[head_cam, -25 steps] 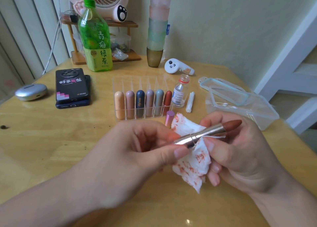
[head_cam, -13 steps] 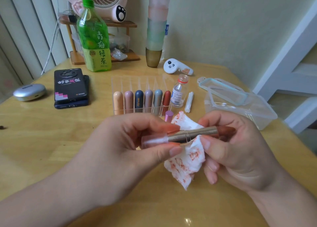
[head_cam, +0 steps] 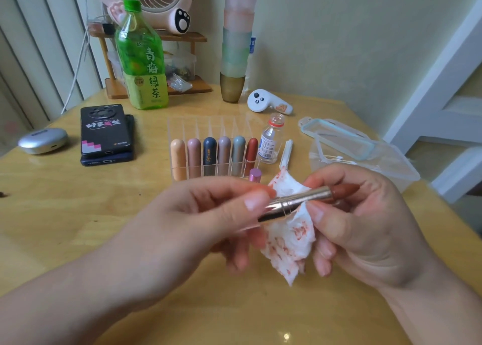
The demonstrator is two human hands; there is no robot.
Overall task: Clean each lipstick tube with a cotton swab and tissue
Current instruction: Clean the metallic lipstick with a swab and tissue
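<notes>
The lipstick tube [head_cam: 300,200], brown-red bullet bared, slants above the near tabletop [head_cam: 78,214]. The left hand [head_cam: 198,222] pinches its metal base in a tight grip; the right hand [head_cam: 365,230] has its grip curled round a red-stained tissue [head_cam: 289,240] pressed against the tube. Farther off, a clear rack [head_cam: 198,127] holds six lipsticks [head_cam: 224,157].

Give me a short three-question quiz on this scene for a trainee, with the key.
1. True or false: the lipstick tube has its brown-red bullet exposed.
2. How many capped tubes stand in the clear rack? A four, B six, C eight.
3. Which hand presses the stained tissue against the tube?
Key: 1 true; 2 B; 3 the right hand.
</notes>
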